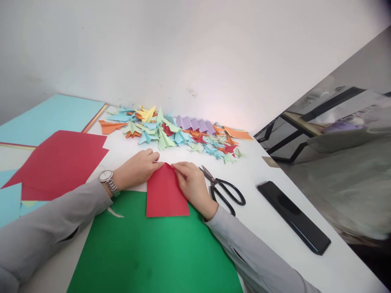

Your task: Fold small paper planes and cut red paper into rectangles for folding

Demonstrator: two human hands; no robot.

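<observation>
A red sheet of paper (166, 195) lies partly on a large green sheet (152, 248), its far edge between my two hands. My left hand (139, 169), with a watch (106, 176) on the wrist, pinches the far left corner. The far right corner is pinched by my right hand (194, 183), thumb and forefinger together. Between the fingertips the far edge rises to a small point, and a faint crease runs down the middle. Close by my right hand rest black-handled scissors (224, 189), blades partly apart.
Many folded paper planes (165, 130) in several colours are heaped along the wall. At the left lie larger red paper (64, 162) and a stack of light blue sheets (51, 118). A black phone-like slab (293, 215) sits near the table's right edge.
</observation>
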